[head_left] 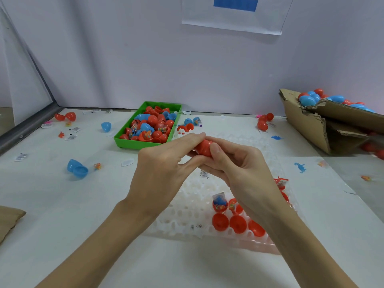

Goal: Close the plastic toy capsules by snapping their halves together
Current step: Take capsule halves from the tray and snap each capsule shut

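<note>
Both hands gripping red capsule, long axis lying left-right

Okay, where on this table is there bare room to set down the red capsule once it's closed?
Bare table lies near the front edge, left of the white grid tray, below the open blue capsule. Another patch sits between the green bin and the cardboard box, with few bits. It is crowded in the bin and on the tray's right side, under the right hand.
</note>
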Available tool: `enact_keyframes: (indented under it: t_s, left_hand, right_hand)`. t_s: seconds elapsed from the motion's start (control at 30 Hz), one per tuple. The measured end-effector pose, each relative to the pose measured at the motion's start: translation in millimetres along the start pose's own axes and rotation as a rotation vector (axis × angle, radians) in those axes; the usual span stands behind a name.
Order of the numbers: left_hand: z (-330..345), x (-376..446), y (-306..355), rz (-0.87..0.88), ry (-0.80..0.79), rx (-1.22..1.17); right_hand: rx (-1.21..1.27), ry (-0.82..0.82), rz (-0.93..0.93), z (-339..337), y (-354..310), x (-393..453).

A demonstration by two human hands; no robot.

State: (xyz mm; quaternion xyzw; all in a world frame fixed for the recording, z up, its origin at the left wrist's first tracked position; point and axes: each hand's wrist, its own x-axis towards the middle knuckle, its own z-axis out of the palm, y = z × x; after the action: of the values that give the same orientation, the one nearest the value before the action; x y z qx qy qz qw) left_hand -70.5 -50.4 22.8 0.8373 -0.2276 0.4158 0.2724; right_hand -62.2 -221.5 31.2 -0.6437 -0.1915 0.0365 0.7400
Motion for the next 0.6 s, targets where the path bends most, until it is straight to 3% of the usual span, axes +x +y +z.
enact_keyframes:
  t_s: [0.37,0.6]
  left_hand:
    - [2.3,1.3,-1.8,0.046,-0.101,-0.035]
    - [4.1,0.1,-2.4,0.05,-0.057,-0.013]
  right_hand:
    - [-0.055,-0.058,0.003,-4.0,-5.1,0.2]
    - [-0.052,-0.029,-0.001,-2.6,-4.1,-0.3]
